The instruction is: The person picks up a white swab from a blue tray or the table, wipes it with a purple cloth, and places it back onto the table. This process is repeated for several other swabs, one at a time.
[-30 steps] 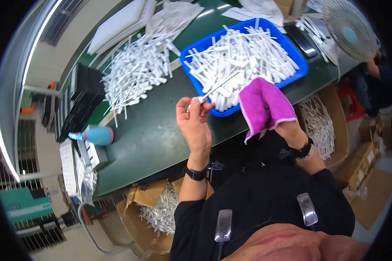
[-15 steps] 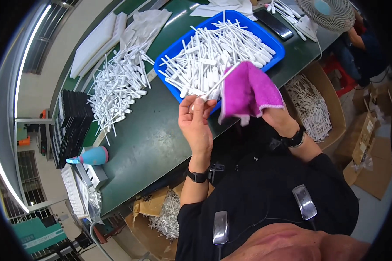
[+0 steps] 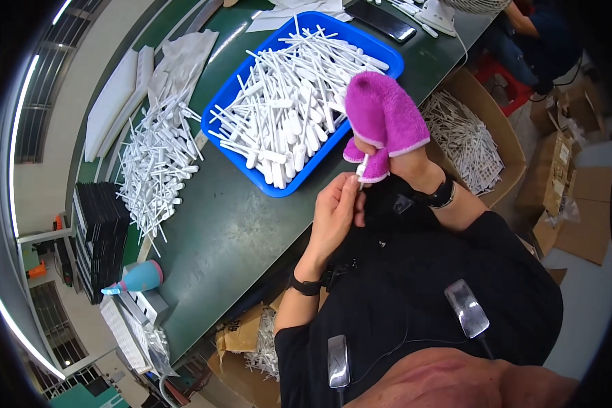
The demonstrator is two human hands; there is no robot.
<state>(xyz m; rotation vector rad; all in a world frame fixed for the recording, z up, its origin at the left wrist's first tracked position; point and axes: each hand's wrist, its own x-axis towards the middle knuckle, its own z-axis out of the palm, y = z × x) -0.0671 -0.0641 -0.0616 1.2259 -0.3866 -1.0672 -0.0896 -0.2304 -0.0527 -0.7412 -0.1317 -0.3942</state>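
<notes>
Looking down, we see the green table [image 3: 238, 231], with the blue tray [image 3: 387, 58] of white sticks at 12 o'clock. Our right hand [image 3: 394, 160], inside a pink cloth mitt [image 3: 384, 112], closes around one white stick [image 3: 362, 170]. The left hand [image 3: 333, 217] fingers pinch its lower end.

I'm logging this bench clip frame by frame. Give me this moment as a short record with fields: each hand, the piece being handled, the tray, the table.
left hand: bare, pinches a white plastic stick
right hand: in a pink cloth mitt, closed around the same stick
blue tray: heaped with white sticks
loose stick pile: left of the tray
table: dark green
spray bottle: near the table's left end
</notes>
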